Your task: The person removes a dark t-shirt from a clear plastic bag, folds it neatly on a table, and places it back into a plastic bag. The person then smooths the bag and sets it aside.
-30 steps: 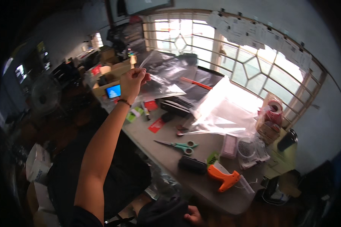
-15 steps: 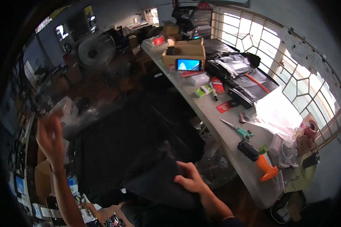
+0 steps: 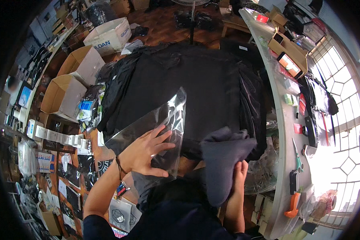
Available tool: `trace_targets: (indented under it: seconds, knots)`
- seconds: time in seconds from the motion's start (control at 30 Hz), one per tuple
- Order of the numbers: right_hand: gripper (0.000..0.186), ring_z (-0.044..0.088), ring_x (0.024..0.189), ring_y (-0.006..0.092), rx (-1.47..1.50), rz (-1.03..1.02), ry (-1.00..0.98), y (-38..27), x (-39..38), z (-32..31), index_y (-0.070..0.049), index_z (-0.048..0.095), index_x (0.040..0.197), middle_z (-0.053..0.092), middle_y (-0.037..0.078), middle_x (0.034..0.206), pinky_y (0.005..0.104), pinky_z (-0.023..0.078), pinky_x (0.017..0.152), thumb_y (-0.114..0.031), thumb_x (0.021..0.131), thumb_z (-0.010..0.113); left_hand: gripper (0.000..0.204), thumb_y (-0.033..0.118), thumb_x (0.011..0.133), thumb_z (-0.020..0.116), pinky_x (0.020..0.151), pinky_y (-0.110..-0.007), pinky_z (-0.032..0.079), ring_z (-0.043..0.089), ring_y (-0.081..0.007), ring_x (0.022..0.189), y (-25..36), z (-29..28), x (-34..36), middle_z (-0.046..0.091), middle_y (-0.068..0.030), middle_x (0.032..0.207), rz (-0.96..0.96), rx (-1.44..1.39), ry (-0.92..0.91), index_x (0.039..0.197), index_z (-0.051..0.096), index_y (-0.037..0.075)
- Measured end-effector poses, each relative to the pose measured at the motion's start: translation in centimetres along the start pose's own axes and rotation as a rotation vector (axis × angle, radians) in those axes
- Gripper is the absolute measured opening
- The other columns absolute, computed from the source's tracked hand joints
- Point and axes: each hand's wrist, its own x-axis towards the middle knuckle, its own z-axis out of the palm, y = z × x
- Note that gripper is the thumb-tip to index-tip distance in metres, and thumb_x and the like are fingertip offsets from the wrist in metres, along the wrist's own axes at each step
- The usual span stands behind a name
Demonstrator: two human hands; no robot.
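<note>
My left hand (image 3: 144, 154) lies over a clear plastic bag (image 3: 177, 110), its fingers spread and pointing to the right. The bag is flat and glossy, its upper corner sticking out past my fingertips. On the right, my right hand (image 3: 239, 173) grips the edge of a folded dark grey piece of cloth (image 3: 221, 174), which bunches at the top. Beneath and beyond both hands, black garments (image 3: 180, 76) are spread in a wide stack. The front edge of that stack is partly covered by the bag and the cloth.
Along the right runs a long pale table (image 3: 279, 160) carrying scissors (image 3: 298, 157), an orange tape dispenser (image 3: 294, 206) and a phone (image 3: 290, 65). Open cardboard boxes (image 3: 64, 98) stand on the left, beside packets. A fan stand (image 3: 192, 28) rises behind the stack.
The view has swung down and to the right. My left hand, raised off to the left and apparently empty before, is now over a clear bag. My right hand keeps the grey cloth.
</note>
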Motion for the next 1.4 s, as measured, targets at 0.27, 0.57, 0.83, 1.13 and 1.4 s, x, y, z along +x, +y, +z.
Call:
trace_targets:
  seconds: [0.27,0.57,0.83,1.13,1.4]
  knots:
    - [0.056,0.066,0.095,0.0162,0.004,-0.031,0.163,-1.5,0.1,-3.5,-0.004,0.061,0.123,0.067,0.005,0.11,0.0351,0.056,0.085,-0.057,0.108,0.06,0.063,0.024,0.087,0.073,0.103,-0.05,0.052,0.066,-0.0408,0.119,-1.6,-2.4,6.4,0.069,-0.0214,0.124,-0.136,0.295,-0.279,0.147,0.059,0.011]
    - [0.068,0.064,0.103,0.0156,-0.007,-0.037,0.084,-0.1,-0.4,-3.0,0.002,0.064,0.129,0.069,0.004,0.115,0.0348,0.052,0.092,-0.06,0.101,0.07,0.032,0.022,0.098,0.071,0.086,-0.038,0.053,0.068,-0.027,0.079,-4.9,2.4,10.8,0.062,-0.0071,0.11,0.153,0.422,0.228,0.13,0.069,0.02]
    - [0.071,0.062,0.114,0.0184,0.005,0.006,0.025,0.4,-0.8,-3.3,0.001,0.054,0.142,0.066,0.008,0.128,0.0377,0.051,0.103,-0.054,0.102,0.072,0.047,0.024,0.098,0.071,0.084,-0.047,0.063,0.075,-0.0392,0.097,-7.4,2.7,16.0,0.053,-0.0155,0.156,-0.098,0.264,0.087,0.142,0.057,0.014]
    - [0.063,0.062,0.11,0.0174,0.017,0.023,0.101,0.9,-0.4,-4.0,0.0,0.055,0.141,0.066,0.005,0.124,0.0359,0.051,0.1,-0.05,0.105,0.068,0.017,0.02,0.1,0.069,0.079,-0.043,0.059,0.075,-0.032,0.091,-8.3,0.2,15.3,0.073,-0.0081,0.108,-0.025,0.035,0.248,0.113,0.066,0.009]
    - [0.053,0.064,0.109,0.017,-0.077,-0.037,0.059,1.8,0.6,-3.6,0.002,0.059,0.138,0.068,0.006,0.125,0.0358,0.052,0.098,-0.041,0.108,0.069,0.022,0.024,0.098,0.074,0.079,-0.044,0.059,0.073,-0.0316,0.086,-6.5,3.3,14.9,0.067,-0.0074,0.111,0.12,0.198,0.313,0.114,0.073,0.008]
